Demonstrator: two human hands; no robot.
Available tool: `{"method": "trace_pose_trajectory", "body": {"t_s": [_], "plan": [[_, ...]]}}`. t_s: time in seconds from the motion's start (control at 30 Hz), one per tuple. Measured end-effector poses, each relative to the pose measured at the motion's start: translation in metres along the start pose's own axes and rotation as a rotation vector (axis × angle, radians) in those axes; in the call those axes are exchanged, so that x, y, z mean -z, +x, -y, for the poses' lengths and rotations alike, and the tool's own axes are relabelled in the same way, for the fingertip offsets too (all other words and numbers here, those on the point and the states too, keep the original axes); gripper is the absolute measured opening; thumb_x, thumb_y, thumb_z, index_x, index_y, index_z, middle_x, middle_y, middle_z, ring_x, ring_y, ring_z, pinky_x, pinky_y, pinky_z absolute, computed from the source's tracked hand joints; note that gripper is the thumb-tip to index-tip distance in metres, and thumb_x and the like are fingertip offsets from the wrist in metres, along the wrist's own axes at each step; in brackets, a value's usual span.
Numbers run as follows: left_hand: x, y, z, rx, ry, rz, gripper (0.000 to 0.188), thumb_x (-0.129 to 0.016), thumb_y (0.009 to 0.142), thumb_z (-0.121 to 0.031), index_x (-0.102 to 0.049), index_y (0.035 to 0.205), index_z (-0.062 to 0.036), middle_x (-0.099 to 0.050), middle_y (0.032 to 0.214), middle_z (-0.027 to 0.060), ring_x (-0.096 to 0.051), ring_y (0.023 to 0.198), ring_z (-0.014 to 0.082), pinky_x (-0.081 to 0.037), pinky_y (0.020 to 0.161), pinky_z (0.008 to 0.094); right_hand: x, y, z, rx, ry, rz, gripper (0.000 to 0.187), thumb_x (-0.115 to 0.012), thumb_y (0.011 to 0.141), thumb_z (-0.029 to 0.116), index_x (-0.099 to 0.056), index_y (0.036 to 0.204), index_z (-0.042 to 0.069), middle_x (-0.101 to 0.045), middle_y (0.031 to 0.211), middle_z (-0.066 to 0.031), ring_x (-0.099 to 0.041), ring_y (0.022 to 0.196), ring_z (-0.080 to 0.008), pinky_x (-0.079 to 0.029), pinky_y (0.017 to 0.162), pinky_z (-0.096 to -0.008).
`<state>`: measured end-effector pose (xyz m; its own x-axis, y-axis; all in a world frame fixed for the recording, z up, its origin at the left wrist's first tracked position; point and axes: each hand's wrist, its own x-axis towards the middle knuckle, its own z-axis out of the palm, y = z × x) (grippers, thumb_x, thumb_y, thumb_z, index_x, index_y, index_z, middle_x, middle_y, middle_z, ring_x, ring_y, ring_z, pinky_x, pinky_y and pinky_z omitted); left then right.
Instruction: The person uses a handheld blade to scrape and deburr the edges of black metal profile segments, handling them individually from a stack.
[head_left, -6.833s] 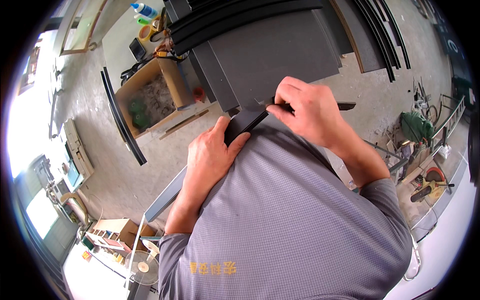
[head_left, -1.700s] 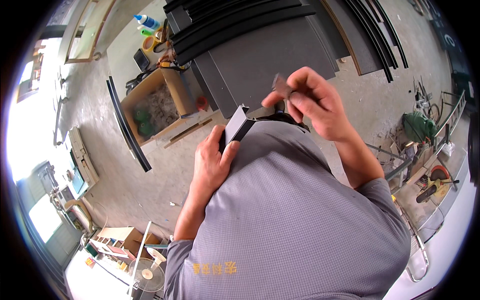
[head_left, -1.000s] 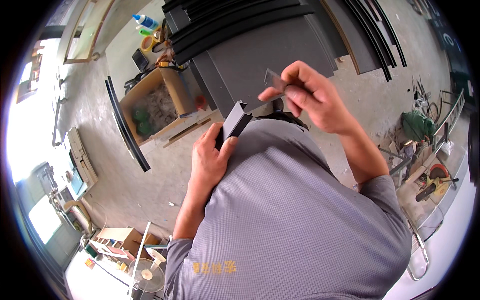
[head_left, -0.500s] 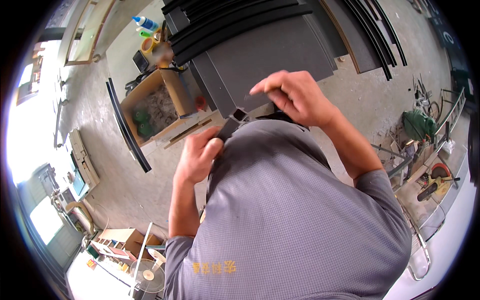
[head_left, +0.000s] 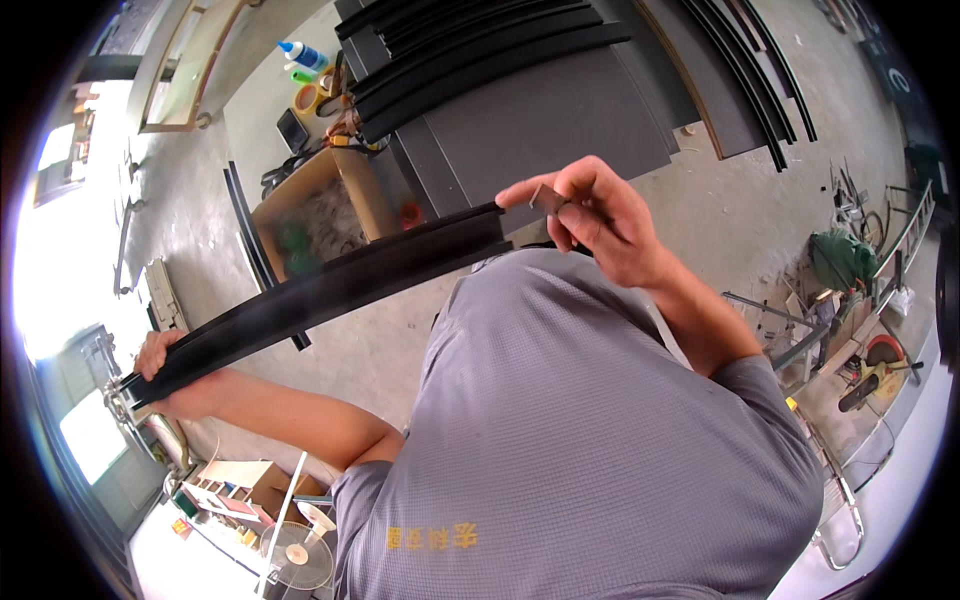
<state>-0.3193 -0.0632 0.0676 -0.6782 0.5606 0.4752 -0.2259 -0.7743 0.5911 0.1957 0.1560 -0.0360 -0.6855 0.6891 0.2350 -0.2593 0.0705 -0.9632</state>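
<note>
A long black channelled profile [head_left: 330, 290] lies slantwise across the view in front of my body. My left hand [head_left: 160, 368] is closed round its far-left end, with the arm stretched out. At the other end of the profile is my right hand [head_left: 612, 228], its extended index fingertip touching or very near the upper corner. Between that hand's thumb and curled fingers sits a small flat grey-brown piece [head_left: 546, 200]; its exact kind is unclear. The profile's underside, and part of a cardboard box behind it, are hidden.
Black strips [head_left: 490, 60] lie on dark grey panels [head_left: 530, 125] ahead. The open cardboard box [head_left: 365, 190] stands behind the profile, near a blue-capped bottle [head_left: 304, 55], tape roll [head_left: 307, 98] and phone [head_left: 293, 130]. A fan [head_left: 297, 553] stands lower left; metal frames and tools lie right.
The profile, earlier seen almost end-on by my waist, now stretches out to the left. My left hand has moved far left along with it. The small piece now shows in my right hand.
</note>
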Motion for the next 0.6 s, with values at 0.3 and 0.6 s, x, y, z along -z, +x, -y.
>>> {"method": "trace_pose_trajectory", "body": {"t_s": [0.3,0.6], "plan": [[0.033,-0.013,0.039,0.085,-0.264,-0.243,0.015,-0.061,0.084,-0.010,-0.049,0.093,-0.0066,-0.050,0.083,0.0019,-0.051,0.074,0.0147,-0.050,0.072,0.0282,-0.010,-0.012,0.006,0.335,-0.019,-0.022,0.012,-0.045,0.108,0.004,-0.051,0.114,0.012,-0.070,0.129,-0.0291,-0.055,0.062,-0.0070,-0.050,0.059,-0.0231],[0.062,-0.019,0.054,0.100,-0.376,-0.335,0.023,-0.063,0.091,-0.024,-0.052,0.097,-0.0053,-0.054,0.082,0.0030,-0.056,0.072,0.0157,-0.055,0.069,0.0300,-0.016,-0.022,0.008,-0.060,0.263,-0.076,0.009,-0.056,0.103,0.003,-0.053,0.109,0.008,-0.068,0.137,-0.0241,-0.067,0.072,-0.0177,-0.051,0.062,-0.0267]]}}
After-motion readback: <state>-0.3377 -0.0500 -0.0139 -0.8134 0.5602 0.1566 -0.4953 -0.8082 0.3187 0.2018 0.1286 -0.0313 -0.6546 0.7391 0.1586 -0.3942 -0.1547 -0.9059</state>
